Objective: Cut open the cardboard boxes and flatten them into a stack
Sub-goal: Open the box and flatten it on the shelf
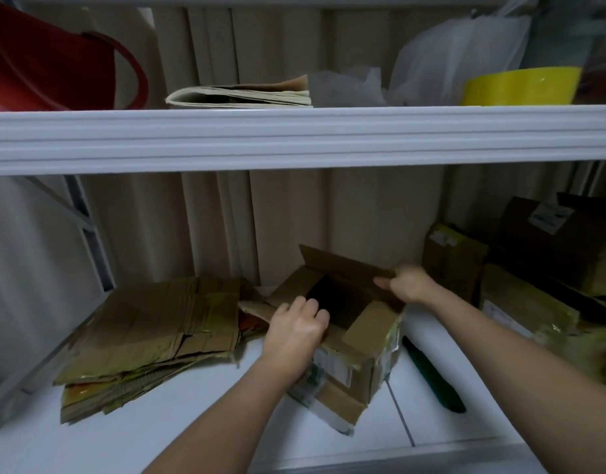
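An open brown cardboard box (359, 357) with taped labels stands on the white lower shelf (178, 415), its top flaps spread. My left hand (294, 333) grips the near-left edge of the opening, fingers curled over the rim. My right hand (409, 285) pinches the far flap at the box's right corner. To the left lies a stack of flattened cardboard (151, 336). A dark green cutter (431, 376) lies on the shelf just right of the box, untouched.
More uncut boxes (548, 265) crowd the right end of the shelf. The upper shelf's white edge (294, 138) hangs overhead, carrying a red bucket (48, 59), folded papers (240, 95), plastic bags (459, 53) and a yellow tub (520, 85).
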